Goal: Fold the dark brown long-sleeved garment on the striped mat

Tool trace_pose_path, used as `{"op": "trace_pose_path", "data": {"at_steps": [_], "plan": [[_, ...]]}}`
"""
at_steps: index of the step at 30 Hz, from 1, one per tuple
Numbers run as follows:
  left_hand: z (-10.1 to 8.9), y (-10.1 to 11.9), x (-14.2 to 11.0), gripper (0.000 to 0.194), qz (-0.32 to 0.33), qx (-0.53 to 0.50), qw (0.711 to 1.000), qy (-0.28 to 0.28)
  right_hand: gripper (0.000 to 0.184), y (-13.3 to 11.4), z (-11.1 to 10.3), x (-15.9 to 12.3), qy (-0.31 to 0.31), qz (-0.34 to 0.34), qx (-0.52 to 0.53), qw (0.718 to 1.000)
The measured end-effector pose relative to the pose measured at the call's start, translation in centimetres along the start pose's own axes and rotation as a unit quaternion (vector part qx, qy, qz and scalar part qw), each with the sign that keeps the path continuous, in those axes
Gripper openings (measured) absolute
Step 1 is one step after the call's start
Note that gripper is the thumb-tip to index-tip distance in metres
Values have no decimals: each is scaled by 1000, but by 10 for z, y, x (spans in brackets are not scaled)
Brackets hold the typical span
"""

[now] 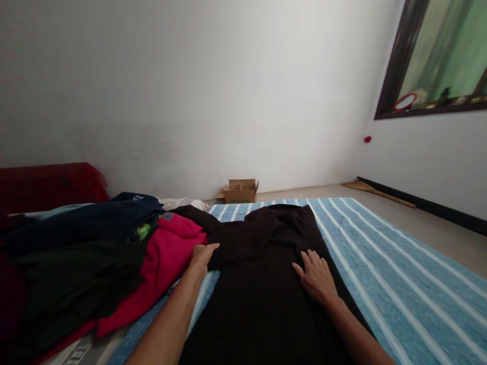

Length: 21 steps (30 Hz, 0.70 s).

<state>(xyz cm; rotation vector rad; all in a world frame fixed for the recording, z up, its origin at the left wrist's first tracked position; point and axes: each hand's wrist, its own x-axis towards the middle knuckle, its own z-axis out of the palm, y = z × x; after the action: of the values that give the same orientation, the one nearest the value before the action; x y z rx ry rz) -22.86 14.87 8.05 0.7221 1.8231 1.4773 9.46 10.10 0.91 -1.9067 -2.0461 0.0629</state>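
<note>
A dark brown long-sleeved top (262, 294) lies spread over a bed with a blue and white striped sheet (380, 263). Its neck end faces the far edge, and one sleeve is bent out to the left. At that sleeve, my left hand (201, 257) is closed on the cloth, thumb side up, with most of its fingers hidden. My right hand (315, 276) rests flat on the right part of the top, fingers spread. Right beside my left wrist lies a bright pink garment (167, 253).
Piled clothes fill the left side, among them a navy garment (83, 223) and a dark green one (76, 274). A red covered bundle (49, 187) stands behind them. Beyond the bed are an open cardboard box (239, 193) and a wooden piece (380, 193) on the floor.
</note>
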Motion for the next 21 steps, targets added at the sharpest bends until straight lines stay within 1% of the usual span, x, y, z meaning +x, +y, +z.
{"op": "trace_pose_path", "data": {"at_steps": [5, 7, 9, 12, 14, 16, 17, 18, 19, 20, 21], "plan": [[8, 9, 14, 17, -86, -17, 995, -36, 63, -1, -1, 0, 3, 2, -8, 1000], [9, 15, 16, 17, -103, -25, 993, -56, 62, -2, -2, 0, 5, 4, -4, 1000], [10, 18, 16, 18, -99, -32, 992, -65, 61, -2, -3, 1, 6, 6, -2, 1000], [11, 18, 12, 28, -52, -60, 995, -54, 60, -2, -4, 1, 4, 9, 2, 1000], [11, 17, 10, 32, -16, -87, 994, -72, 60, -3, -6, 0, 3, 9, 4, 1000], [10, 17, 9, 31, 16, -78, 991, -104, 59, -3, -8, 0, 2, 9, 7, 1000], [8, 18, 9, 29, 37, -47, 992, -110, 59, -3, -9, -1, 2, 10, 10, 1000], [7, 19, 10, 25, 64, 6, 993, -98, 58, -4, -10, -1, 2, 10, 12, 1000], [5, 20, 11, 22, 102, 74, 989, -72, 58, -4, -10, -1, 1, 10, 15, 1000], [4, 22, 13, 17, 146, 149, 977, -38, 57, -4, -11, -1, 1, 10, 17, 1000], [3, 24, 15, 14, 192, 223, 956, -3, 57, -4, -10, -1, 1, 10, 18, 1000]]}}
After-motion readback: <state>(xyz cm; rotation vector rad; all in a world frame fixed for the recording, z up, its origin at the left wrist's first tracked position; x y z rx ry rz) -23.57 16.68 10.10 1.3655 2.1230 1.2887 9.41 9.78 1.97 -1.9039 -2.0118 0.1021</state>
